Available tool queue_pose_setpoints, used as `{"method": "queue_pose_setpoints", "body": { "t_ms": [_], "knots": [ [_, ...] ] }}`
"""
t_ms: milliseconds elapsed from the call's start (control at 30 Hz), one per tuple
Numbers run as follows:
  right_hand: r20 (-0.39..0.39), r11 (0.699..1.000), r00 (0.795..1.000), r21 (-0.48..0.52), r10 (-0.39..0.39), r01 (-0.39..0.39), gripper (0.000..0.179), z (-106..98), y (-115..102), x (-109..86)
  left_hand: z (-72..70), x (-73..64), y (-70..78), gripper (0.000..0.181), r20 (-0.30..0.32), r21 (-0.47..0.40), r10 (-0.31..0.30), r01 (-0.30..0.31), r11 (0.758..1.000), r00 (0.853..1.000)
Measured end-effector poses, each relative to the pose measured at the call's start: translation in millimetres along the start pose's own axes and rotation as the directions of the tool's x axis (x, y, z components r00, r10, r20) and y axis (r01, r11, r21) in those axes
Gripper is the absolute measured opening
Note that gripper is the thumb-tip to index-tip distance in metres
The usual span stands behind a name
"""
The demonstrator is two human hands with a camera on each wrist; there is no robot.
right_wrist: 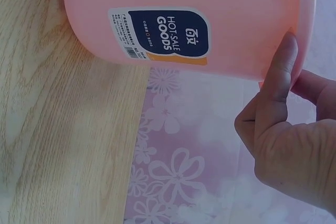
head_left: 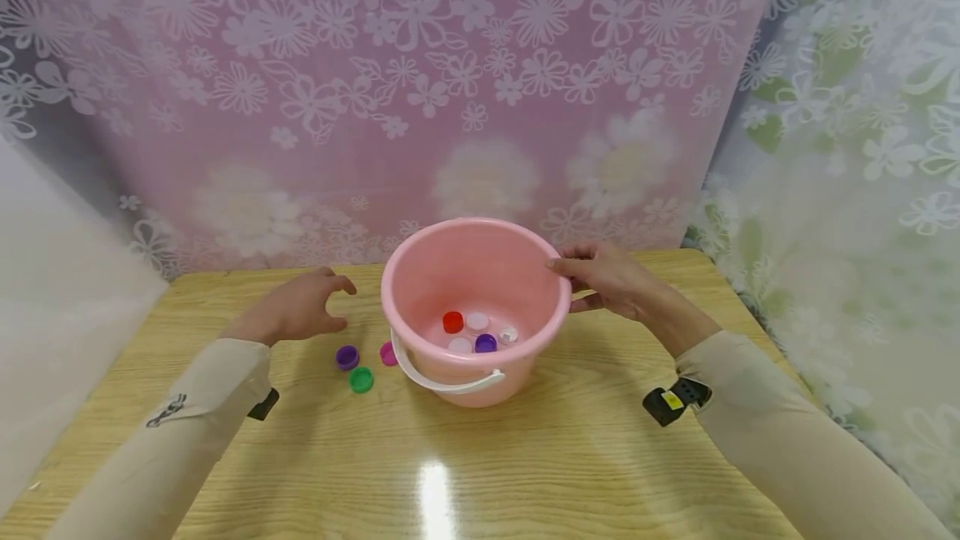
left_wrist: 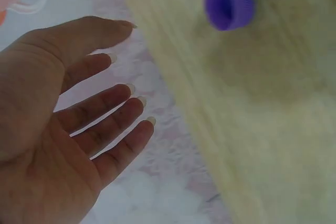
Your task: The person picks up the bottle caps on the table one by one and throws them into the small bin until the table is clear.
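A pink bucket (head_left: 465, 369) with a white handle (head_left: 450, 387) stands on the table. My right hand (head_left: 611, 280) pinches its rim on the right side, seen closely in the right wrist view beside the bucket's label (right_wrist: 168, 35). Inside lie a red bottle cap (head_left: 452, 322), a dark purple cap (head_left: 486, 343) and several pale caps (head_left: 477, 322). To the left of the bucket my left hand (head_left: 303, 307) hovers with loosely bent fingers and holds nothing. Below it on the table are a purple cap (head_left: 347, 357), a green cap (head_left: 362, 380) and a magenta cap (head_left: 388, 353), partly hidden by the bucket.
The wooden table (head_left: 570, 473) has its far edge against a pink flowered curtain (head_left: 360, 107). A pale flowered curtain (head_left: 847, 215) hangs along the right side, and a white surface (head_left: 60, 315) borders the left.
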State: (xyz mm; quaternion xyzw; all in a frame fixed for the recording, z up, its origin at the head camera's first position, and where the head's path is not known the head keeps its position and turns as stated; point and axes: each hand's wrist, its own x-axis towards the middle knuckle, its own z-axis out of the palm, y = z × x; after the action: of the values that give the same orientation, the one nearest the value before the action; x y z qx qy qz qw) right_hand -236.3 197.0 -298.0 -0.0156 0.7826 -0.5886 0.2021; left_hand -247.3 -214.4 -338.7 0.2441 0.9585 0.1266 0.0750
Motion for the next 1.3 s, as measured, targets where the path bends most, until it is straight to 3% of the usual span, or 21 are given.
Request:
{"method": "queue_pose_setpoints", "body": {
  "t_ms": [200, 333, 433, 800, 933, 1033, 1167, 1300],
  "knots": [
    [0.004, 1.0, 1.0, 0.006, 0.0, 0.0, 0.041, -0.9, 0.7, 0.2, 35.8, -3.4, -14.5, 0.039, 0.071, -0.051, -0.046, 0.05, 0.997, 0.996],
    [0.011, 1.0, 1.0, 0.004, -0.002, 0.002, 0.042, -0.9, 0.6, 0.8, 51.0, -5.9, -19.6, 0.039, 0.122, -0.079, -0.05, 0.06, 0.995, 0.991],
    [0.009, 1.0, 1.0, 0.003, -0.005, 0.004, 0.042, 0.0, 0.7, 1.4, 55.6, -7.8, -21.3, 0.043, 0.146, -0.1, -0.027, 0.042, 0.994, 0.989],
    [0.002, 1.0, 1.0, 0.002, -0.01, 0.01, 0.039, 0.7, 0.6, 1.2, 62.1, -19.3, -21.7, 0.044, 0.119, -0.163, 0.03, -0.01, 0.987, 0.992],
    [0.0, 1.0, 1.0, 0.008, -0.006, 0.006, 0.039, 0.5, 0.8, 0.7, 68.2, -22.0, -22.0, 0.042, 0.085, -0.152, 0.044, -0.031, 0.988, 0.995],
    [-0.003, 1.0, 1.0, 0.005, -0.002, 0.002, 0.039, 0.3, 1.1, 0.7, 74.1, -23.1, -23.2, 0.036, 0.009, -0.119, 0.08, -0.078, 0.99, 0.997],
    [-0.008, 1.0, 1.0, 0.0, 0.0, 0.0, 0.04, 0.2, 0.9, 0.9, 80.5, -24.7, -24.0, 0.028, -0.11, -0.071, 0.129, -0.137, 0.988, 0.986],
    [-0.011, 1.0, 1.0, 0.004, 0.007, -0.007, 0.041, 0.7, 0.9, 1.6, 83.8, -26.0, -24.8, 0.025, -0.15, -0.079, 0.111, -0.124, 0.989, 0.983]
  ]
}}
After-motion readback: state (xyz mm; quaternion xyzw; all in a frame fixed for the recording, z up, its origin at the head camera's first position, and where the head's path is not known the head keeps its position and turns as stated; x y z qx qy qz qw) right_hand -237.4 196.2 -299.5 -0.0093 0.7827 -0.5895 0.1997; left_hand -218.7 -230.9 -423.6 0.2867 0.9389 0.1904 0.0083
